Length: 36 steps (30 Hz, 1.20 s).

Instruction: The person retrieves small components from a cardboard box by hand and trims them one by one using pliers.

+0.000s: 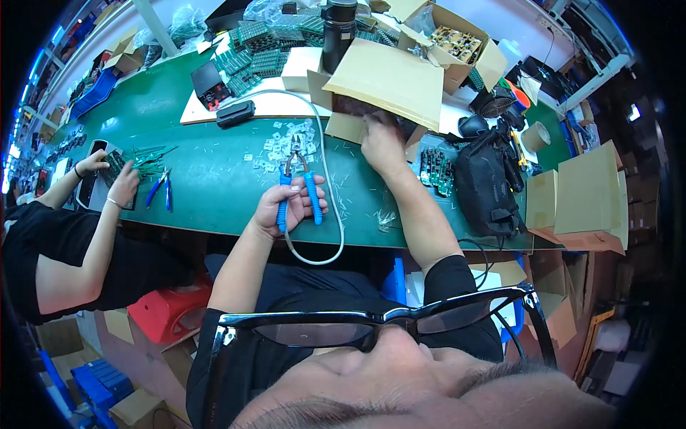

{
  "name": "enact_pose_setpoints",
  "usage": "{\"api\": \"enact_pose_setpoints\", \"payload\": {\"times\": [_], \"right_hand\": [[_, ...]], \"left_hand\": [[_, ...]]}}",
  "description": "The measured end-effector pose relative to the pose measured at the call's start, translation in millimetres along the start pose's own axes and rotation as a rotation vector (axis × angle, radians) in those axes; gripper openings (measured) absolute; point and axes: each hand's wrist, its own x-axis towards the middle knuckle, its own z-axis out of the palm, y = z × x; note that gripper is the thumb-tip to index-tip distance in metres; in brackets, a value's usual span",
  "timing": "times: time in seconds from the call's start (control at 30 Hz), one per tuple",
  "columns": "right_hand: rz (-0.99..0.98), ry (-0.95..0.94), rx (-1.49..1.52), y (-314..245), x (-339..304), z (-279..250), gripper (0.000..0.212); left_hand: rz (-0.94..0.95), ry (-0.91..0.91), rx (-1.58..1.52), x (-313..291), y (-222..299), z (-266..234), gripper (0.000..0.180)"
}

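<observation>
My left hand [273, 206] is closed round a pair of blue-handled cutting pliers [313, 194], jaws pointing away from me, handles spread apart. Just beyond the jaws, many small clear plastic pieces [282, 139] lie scattered on the green mat. My right hand [384, 146] reaches into the mouth of a cardboard box [389, 79], under its raised flap. The fingers of that hand are hidden inside, so what they touch cannot be seen. A pale cable [341, 214] loops round the right side of my left hand and hangs past the table's front edge.
Green circuit boards [257, 50] are heaped at the back beside a dark bottle [337, 36]. A black bag [488, 182] and more boards [436, 171] sit right. At left, a co-worker's hands [121, 182] handle a board near other blue-handled pliers [158, 189].
</observation>
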Motion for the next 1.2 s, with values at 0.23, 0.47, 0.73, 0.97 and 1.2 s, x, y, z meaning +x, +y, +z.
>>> {"api": "enact_pose_setpoints", "payload": {"times": [0.23,0.47,0.73,0.97,1.2], "right_hand": [[0.038,-0.092,-0.126,19,6,17,0.026],[-0.006,-0.053,-0.079,21,6,18,0.021],[0.069,-0.125,0.962,-4,6,8,0.032],[0.2,-0.37,1.508,-40,-9,-21,0.034],[0.202,-0.403,1.498,-35,-9,-17,0.028]], "left_hand": [[-0.021,-0.002,0.049,1,2,0,0.067],[-0.03,0.014,0.062,2,1,1,0.067],[-0.003,0.078,0.151,-2,-2,10,0.055],[-0.085,0.287,0.698,-5,8,51,0.058],[-0.017,0.266,0.998,-7,5,65,0.048]]}}
